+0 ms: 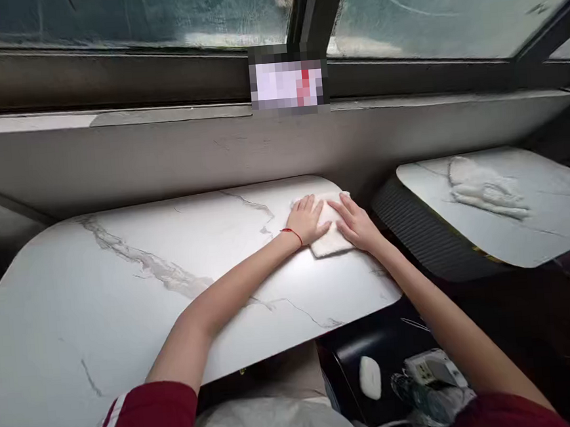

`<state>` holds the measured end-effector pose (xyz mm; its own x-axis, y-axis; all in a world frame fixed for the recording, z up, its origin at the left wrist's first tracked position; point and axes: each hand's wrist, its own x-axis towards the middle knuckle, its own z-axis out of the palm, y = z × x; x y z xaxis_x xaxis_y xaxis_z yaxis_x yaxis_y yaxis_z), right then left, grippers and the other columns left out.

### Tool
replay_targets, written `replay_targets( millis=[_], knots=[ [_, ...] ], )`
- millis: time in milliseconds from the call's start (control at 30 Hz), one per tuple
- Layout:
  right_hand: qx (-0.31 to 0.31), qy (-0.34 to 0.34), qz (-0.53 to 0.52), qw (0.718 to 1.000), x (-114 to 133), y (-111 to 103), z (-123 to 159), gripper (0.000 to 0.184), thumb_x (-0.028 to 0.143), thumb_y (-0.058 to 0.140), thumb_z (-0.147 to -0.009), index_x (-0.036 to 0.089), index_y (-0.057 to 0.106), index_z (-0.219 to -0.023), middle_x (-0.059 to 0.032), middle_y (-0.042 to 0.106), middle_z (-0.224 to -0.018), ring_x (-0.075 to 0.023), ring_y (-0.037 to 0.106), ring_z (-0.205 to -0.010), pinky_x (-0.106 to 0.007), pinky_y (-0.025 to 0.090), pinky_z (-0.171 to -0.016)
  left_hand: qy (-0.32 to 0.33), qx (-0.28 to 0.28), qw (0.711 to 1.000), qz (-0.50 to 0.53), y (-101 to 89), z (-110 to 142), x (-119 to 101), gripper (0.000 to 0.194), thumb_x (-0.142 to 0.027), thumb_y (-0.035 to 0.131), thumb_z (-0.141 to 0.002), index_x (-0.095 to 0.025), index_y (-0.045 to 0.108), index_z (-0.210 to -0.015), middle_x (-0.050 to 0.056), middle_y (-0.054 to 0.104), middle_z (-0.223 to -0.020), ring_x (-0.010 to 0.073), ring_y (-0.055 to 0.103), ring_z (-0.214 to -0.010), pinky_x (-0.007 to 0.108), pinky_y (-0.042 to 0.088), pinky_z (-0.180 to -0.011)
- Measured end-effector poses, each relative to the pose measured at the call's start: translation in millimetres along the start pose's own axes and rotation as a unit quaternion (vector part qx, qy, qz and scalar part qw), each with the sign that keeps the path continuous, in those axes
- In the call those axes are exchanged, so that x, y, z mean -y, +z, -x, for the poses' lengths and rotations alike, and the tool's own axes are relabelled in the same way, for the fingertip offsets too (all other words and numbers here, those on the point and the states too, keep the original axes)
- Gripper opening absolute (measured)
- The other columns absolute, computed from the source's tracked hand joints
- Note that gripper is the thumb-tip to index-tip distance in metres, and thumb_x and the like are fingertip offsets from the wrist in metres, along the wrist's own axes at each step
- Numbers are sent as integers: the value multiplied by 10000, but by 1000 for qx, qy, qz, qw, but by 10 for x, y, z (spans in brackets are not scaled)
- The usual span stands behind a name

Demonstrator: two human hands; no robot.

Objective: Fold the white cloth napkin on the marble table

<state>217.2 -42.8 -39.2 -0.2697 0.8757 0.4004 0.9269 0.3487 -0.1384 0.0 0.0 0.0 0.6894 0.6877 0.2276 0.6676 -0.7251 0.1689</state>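
A white folded cloth (330, 236) lies on the far right part of a white marble-patterned table (122, 279), close to the wall. My left hand (307, 219) rests flat on the cloth's left side with fingers stretched out; a red string circles that wrist. My right hand (355, 222) lies flat on the cloth's right side, fingers extended toward the left hand. Both arms reach forward from red sleeves.
A second marble-patterned table (511, 202) stands to the right across a dark gap. A grey wall ledge and window (151, 13) run along the back. Below the table edge sit a white bag (272, 425), a small white device (370, 378) and a power strip (433, 367).
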Motion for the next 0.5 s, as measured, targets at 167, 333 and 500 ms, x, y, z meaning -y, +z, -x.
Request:
replay_targets(
  millis=[167, 333, 500],
  knots=[
    [41, 24, 21, 999, 111, 145, -537, 623, 380, 371, -978, 130, 437, -1544, -190, 304, -1661, -350, 316, -1525, -536, 340, -1195, -56, -25, 998, 2, -39, -105, 374, 581, -442, 487, -1014, -119, 493, -1497, 198, 415, -1603, 315, 383, -1491, 480, 310, -1227],
    [24, 87, 33, 995, 397, 291, -879, 600, 318, 391, -964, 124, 456, -1528, -209, 335, -1642, -332, 308, -1530, -508, 349, -1183, -65, -28, 997, 16, -119, -169, 731, 548, -399, 487, -1011, -129, 506, -1489, 176, 424, -1601, 306, 385, -1482, 459, 312, -1227],
    [13, 158, 59, 986, 728, 353, -1067, 584, 300, 391, -980, 138, 450, -1538, -206, 332, -1644, -326, 307, -1527, -494, 328, -1190, -51, -17, 998, 29, -212, -196, 1040, 524, -380, 491, -997, -177, 523, -1478, 136, 458, -1575, 286, 423, -1443, 429, 340, -1202]
  ],
)
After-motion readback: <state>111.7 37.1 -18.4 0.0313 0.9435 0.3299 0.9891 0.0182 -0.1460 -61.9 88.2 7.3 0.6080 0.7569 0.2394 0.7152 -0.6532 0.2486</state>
